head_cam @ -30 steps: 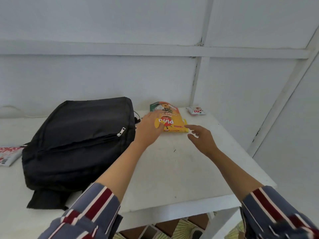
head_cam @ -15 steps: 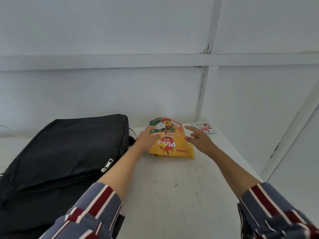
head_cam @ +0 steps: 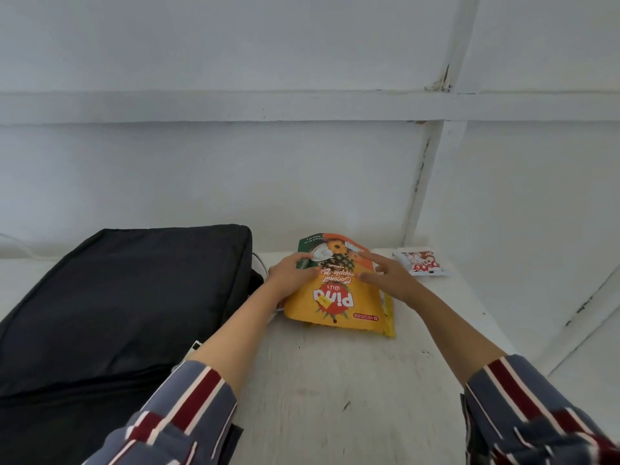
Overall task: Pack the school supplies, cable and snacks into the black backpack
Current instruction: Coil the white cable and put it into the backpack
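Observation:
A yellow pineapple snack bag (head_cam: 335, 303) lies on the white table (head_cam: 335, 380), its far end raised a little. My left hand (head_cam: 288, 276) holds the bag's left edge, with fingers laid over the top. The spread fingers of my right hand (head_cam: 392, 276) rest on the bag's right side. Another yellow edge shows beneath the bag at its right. The black backpack (head_cam: 127, 297) lies flat on the left, zipped as far as I can see. A bit of white cable (head_cam: 259, 260) shows between the backpack and the bag.
A small red and white snack packet (head_cam: 421, 263) lies at the table's far right corner. White walls close the back and right. The table's right edge drops off past my right arm.
The view has moved closer. My right hand has come from beside the bag onto its right side. My left hand has slid farther up the bag's left edge.

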